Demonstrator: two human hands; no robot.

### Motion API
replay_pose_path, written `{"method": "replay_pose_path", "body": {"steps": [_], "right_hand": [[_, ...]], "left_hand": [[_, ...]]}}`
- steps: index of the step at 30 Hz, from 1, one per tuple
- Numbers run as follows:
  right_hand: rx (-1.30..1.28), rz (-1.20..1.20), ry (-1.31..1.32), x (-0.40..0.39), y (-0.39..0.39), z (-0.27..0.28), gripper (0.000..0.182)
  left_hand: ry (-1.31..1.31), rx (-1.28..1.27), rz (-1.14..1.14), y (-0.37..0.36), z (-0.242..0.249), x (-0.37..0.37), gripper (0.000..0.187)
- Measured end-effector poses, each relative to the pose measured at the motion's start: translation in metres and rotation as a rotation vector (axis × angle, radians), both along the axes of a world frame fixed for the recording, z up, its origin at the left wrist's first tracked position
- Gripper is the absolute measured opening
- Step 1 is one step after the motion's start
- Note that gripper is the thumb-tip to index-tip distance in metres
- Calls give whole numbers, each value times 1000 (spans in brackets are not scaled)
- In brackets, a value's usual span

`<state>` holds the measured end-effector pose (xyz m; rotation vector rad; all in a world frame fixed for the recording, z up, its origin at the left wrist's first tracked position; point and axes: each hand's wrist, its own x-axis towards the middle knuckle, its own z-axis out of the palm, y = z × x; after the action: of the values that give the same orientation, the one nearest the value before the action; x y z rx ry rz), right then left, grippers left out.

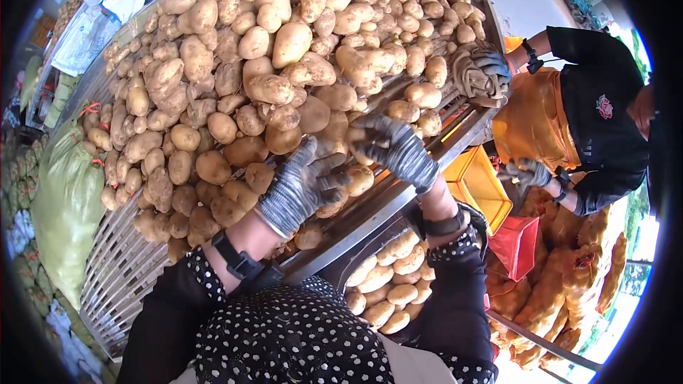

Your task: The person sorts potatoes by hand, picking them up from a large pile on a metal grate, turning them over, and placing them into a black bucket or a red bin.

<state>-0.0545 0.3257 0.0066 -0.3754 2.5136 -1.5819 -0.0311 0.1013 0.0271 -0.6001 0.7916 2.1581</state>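
Observation:
Both of my hands wear grey striped work gloves and are over a heap of potatoes (213, 168) on a slatted metal table. My left hand (300, 188) lies on the heap with its fingers spread and extended, the fingertips close to a potato (359, 180). My right hand (400, 151) is near the table's metal edge, palm down, fingers apart over other potatoes and slightly blurred. I see no potato clasped in either hand. Below the table edge, by my right forearm, a container holds several cleaner-looking potatoes (395, 274).
Across the table corner stands a person in a black shirt (605, 92) and orange apron, one gloved hand on a brown cloth (475, 75). Nearby are a yellow crate (478, 188), a red bin (514, 247) and orange mesh sacks (562, 291). A pale green sack (65, 199) stands left.

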Motion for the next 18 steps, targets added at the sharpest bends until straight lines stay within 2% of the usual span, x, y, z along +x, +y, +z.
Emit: {"method": "replay_pose_path", "body": {"steps": [2, 3, 4, 6, 7, 9, 10, 12, 13, 15, 16, 18], "right_hand": [[-53, -37, -110, 3, -9, 5, 37], [-128, -166, -139, -9, 3, -27, 36], [144, -270, -68, -20, 8, -28, 37], [501, -219, -90, -43, 11, -26, 40], [493, -233, -91, -55, 10, -37, 40], [597, -138, -88, -74, 4, -71, 37], [597, -142, -91, -77, 0, -71, 37], [584, -154, -112, -85, -7, -69, 54], [613, -140, -157, -82, -10, -55, 56], [556, -134, -153, -91, 2, -93, 57], [492, -138, -159, -91, -1, -94, 58], [523, -130, -116, -87, -7, -85, 59]], "left_hand": [[-70, 85, -46, 3, -9, 2, 33], [-90, 59, -59, 1, -11, 6, 28], [-49, 7, -157, -11, -21, 11, 23], [-82, -92, -143, -21, -18, 21, 19], [-194, -63, -82, -27, -21, 24, 16], [-181, -68, -86, -38, -24, 28, 16], [-169, -60, -71, -43, -23, 29, 16], [-226, -17, -11, -51, -23, 31, 16], [-250, 33, 44, -55, -29, 32, 16], [-290, 118, 114, -62, -32, 34, 14], [-295, 125, 126, -63, -29, 34, 14], [-314, 81, 140, -61, -27, 35, 14]]}}
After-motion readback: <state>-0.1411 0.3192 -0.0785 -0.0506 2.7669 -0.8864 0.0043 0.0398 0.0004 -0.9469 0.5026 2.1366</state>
